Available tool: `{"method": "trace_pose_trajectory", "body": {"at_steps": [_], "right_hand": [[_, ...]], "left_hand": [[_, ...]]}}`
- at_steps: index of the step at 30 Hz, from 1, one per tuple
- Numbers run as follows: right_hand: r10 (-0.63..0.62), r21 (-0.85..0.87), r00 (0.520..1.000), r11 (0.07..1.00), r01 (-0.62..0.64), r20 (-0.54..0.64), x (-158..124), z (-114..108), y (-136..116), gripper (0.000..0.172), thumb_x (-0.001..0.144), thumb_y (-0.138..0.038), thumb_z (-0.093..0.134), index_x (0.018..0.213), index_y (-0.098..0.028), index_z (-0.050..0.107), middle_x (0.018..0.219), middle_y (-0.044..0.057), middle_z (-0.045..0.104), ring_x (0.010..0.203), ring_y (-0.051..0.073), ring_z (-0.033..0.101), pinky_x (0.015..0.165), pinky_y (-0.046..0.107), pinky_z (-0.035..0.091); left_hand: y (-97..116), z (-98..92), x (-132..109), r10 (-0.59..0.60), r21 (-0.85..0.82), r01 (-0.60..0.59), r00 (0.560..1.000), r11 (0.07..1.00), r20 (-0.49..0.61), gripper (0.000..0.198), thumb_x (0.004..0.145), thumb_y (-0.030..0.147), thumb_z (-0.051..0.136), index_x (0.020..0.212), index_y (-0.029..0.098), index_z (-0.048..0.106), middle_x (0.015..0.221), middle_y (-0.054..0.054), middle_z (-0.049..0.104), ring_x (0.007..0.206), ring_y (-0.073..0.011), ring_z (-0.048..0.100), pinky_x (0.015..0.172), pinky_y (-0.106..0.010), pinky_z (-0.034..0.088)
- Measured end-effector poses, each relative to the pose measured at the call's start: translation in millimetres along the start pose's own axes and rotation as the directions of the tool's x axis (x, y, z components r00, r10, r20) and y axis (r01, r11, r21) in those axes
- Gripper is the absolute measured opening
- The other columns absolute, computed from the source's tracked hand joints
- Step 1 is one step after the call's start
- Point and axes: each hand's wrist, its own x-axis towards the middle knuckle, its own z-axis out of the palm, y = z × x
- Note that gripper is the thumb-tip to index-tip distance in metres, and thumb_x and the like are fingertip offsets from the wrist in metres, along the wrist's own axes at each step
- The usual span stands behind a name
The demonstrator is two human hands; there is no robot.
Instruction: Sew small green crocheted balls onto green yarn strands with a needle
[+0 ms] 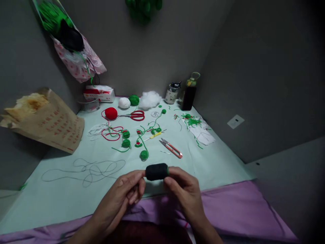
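A spool of black thread (156, 171) lies sideways between my two hands, just above the table's front edge. The fingertips of my left hand (127, 186) pinch its left end. My right hand (186, 186) grips the right end, where a bit of green shows. Beyond the spool lie orange thread snips (172, 149), a thin needle (165, 152) and a crochet hook with a yellow handle (155, 135). Small green crocheted balls (144, 155) with yarn tails are scattered around them. A long dark thread (92, 171) spreads in loose loops to the left.
Red-handled scissors (137, 115), a red yarn ball (111, 113), a white ball (124, 103) and fluffy stuffing (149, 100) sit farther back. At left stands a paper bag (56, 123) with bread. A dark bottle (189, 96) and green scraps (193, 121) are at right.
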Motion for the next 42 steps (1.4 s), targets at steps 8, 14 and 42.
{"method": "trace_pose_trajectory", "body": {"at_steps": [8,14,42], "right_hand": [[0.023,0.048,0.998,0.999,-0.020,-0.065,9.3,4.6,-3.5,0.018,0.081,-0.033,0.073,0.086,-0.016,0.073,0.053,-0.004,0.052,0.045,0.007,0.047,0.044,0.017,0.038],[0.062,0.042,0.998,0.997,-0.061,-0.028,9.8,10.7,1.6,0.025,0.082,-0.039,0.072,0.086,-0.015,0.074,0.053,-0.003,0.052,0.047,0.008,0.047,0.045,0.018,0.038],[0.049,-0.187,0.997,0.981,-0.059,-0.056,16.9,-88.8,1.1,0.033,0.082,-0.046,0.072,0.070,-0.015,0.073,0.059,0.002,0.050,0.054,0.011,0.038,0.050,0.025,0.027]], "left_hand": [[5.0,-4.4,-2.3,0.054,-0.100,-0.063,0.994,0.993,-0.092,0.026,0.088,0.042,0.067,0.090,0.016,0.074,0.059,0.005,0.045,0.049,-0.0055,0.026,0.048,-0.020,0.025],[8.7,-4.0,-5.4,0.065,-0.053,-0.070,0.994,0.996,-0.092,0.025,0.089,0.040,0.067,0.095,0.016,0.070,0.064,0.006,0.048,0.047,-0.0041,0.025,0.048,-0.020,0.024],[25.5,-67.1,-17.3,0.159,0.060,-0.147,0.907,0.987,-0.389,0.049,0.077,0.058,0.074,0.061,0.012,0.067,0.047,0.004,0.048,0.042,-0.0030,0.022,0.042,-0.015,0.029]]}}
